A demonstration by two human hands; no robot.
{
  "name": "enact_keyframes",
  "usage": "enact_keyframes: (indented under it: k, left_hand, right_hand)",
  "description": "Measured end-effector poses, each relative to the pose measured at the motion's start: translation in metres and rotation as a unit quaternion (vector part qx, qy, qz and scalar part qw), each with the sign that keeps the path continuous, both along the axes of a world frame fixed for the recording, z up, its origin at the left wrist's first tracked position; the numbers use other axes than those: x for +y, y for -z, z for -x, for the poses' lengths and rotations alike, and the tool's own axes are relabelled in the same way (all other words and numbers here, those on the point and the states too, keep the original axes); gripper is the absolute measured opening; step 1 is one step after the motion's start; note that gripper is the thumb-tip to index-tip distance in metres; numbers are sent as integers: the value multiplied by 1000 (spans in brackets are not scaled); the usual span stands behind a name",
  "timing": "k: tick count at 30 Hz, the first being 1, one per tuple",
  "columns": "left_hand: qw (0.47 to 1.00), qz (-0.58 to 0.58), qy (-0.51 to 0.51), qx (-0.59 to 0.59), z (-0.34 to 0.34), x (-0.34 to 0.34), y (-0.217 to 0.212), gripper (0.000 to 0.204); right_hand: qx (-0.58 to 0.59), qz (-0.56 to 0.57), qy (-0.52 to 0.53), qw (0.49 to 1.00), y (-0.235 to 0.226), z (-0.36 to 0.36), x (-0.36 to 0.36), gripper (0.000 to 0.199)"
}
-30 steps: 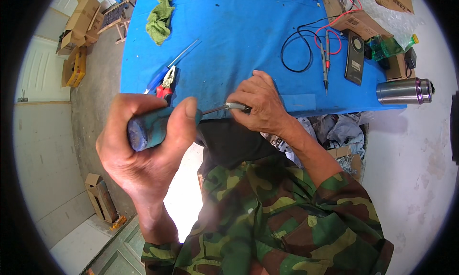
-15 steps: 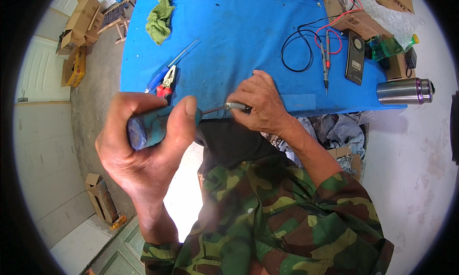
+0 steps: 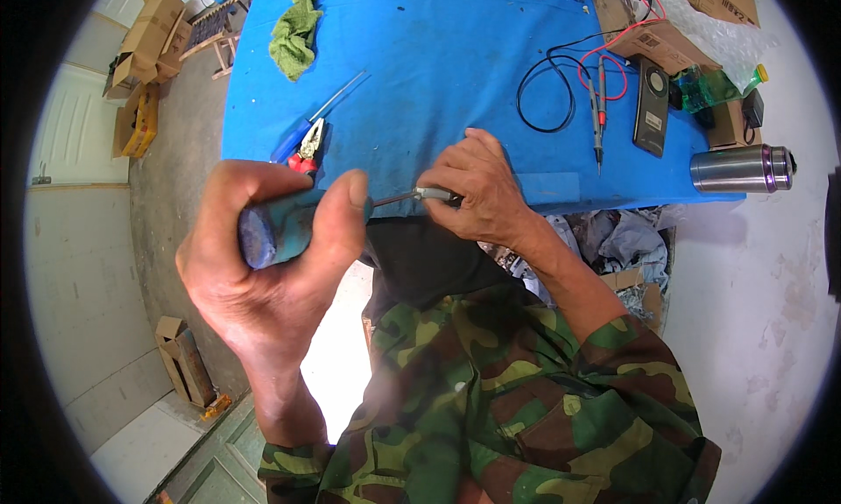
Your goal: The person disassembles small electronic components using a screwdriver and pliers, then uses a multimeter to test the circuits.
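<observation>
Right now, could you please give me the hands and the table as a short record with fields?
Left hand: grips a teal-handled tool
Right hand: holds a small grey part at the tool's thin shaft
Beyond left hand: red-handled pliers, blue-handled screwdriver
Table cover: blue cloth
Far left side: green towel
Right side: two test probes, steel flask

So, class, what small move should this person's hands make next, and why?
Probably a slight turn of the screwdriver with the left hand, the right hand bracing: the left grips its handle, and its shaft appears to reach the small grey piece pinched in the right.
</observation>
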State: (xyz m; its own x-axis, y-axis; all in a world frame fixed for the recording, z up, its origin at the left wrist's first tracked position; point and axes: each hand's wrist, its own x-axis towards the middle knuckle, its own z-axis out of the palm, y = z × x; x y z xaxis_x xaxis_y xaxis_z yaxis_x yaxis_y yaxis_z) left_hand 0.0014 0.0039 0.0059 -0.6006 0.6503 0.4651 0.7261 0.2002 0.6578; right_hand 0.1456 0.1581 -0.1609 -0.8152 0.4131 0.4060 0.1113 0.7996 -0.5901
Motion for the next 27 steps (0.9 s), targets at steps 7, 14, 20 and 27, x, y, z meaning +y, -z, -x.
enact_keyframes:
  k: [7,14,20,27]
  left_hand:
    - [1000,3,24,8,-4,7,1,25]
    - [1000,4,27,-14,-8,12,-4,26]
    - [998,-24,58,-33,-5,15,3,29]
    - [992,-29,113,-54,0,11,2,43]
  right_hand:
    - [-10,-7,-3,1000,1,-1,0,17]
    - [-5,-34,-15,999,-4,0,0,15]
    - [32,-25,-32,999,-43,3,-3,38]
    - [174,275,-168,930,-119,41,-40,53]
